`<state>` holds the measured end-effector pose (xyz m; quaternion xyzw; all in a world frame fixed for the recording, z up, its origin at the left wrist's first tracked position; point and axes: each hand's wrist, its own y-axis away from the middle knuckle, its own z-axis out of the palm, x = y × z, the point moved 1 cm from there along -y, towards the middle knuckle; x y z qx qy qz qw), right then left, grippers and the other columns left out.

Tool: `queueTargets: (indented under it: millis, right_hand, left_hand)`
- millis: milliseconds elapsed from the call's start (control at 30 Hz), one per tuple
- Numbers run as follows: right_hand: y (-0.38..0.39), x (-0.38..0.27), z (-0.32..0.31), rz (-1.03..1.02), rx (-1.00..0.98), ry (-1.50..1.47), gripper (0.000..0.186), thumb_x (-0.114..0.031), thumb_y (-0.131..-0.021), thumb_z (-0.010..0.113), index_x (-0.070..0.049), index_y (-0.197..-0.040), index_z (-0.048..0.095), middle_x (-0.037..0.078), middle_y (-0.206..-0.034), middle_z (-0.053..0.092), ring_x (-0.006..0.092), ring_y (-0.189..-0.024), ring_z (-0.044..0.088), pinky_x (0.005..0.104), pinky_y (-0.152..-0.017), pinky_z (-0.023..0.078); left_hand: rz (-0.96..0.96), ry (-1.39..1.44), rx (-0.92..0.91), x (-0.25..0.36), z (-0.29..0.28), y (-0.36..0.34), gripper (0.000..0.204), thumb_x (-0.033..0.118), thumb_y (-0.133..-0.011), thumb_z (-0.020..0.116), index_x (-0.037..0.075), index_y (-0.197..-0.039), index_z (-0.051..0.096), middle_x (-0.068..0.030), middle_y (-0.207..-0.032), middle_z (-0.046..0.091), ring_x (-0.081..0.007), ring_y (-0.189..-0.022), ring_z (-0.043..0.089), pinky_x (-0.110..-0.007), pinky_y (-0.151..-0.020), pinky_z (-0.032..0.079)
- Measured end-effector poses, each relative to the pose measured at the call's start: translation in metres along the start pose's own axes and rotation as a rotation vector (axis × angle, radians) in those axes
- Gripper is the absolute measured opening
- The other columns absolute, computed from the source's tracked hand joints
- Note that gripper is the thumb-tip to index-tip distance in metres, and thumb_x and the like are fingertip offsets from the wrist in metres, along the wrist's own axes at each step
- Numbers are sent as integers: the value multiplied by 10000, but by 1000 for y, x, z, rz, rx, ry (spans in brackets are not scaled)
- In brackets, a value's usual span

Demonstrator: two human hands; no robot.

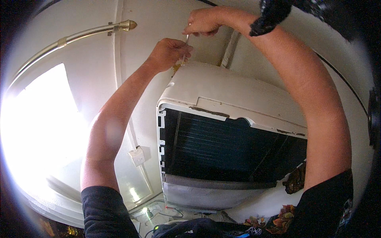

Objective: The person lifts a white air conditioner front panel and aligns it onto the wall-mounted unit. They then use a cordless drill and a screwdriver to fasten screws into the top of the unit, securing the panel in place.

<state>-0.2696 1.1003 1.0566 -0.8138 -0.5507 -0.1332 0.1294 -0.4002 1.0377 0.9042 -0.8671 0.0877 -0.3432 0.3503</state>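
Note:
My right hand (203, 23) is raised high at the top, its fingers closed on the upper end of a thin pale rod (187, 39) that looks like a screwdriver shaft. Just below it, my left hand (168, 52) pinches the same rod lower down. The rod's lower end meets the far left corner of a white air conditioner casing (238, 89), beside a small yellowish spot. The casing's front is uncovered, and dark finned coil (222, 146) shows inside. Whatever lies inside my right fist is hidden.
A metal curtain rod (79, 37) runs along the wall at upper left, above a glaring bright window (43, 123). A white wall socket (137, 156) sits left of the casing. Below right are reddish-orange artificial leaves (285, 219). Something black and fuzzy (274, 14) hangs over my right forearm.

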Motion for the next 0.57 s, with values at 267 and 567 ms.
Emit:
queueTargets:
  millis: [267,567]
  right_hand:
    - [-7,-4,4,50,-12,-30,365,-377,-905,655,-52,-1070,651,130,-762,670,279,-632,640,419,-558,531]
    - [11,-6,12,-21,-13,-40,386,-364,-898,670,-40,-1103,626,142,-821,654,289,-695,627,423,-612,516]
  left_hand:
    - [149,68,32,0,-2,7,409,312,-1022,546,-46,-1197,633,-131,-999,744,-210,-929,711,-346,-864,539]
    - [59,48,127,4,8,1,386,283,-1037,524,-45,-1217,620,-161,-1023,727,-231,-883,732,-345,-838,592]
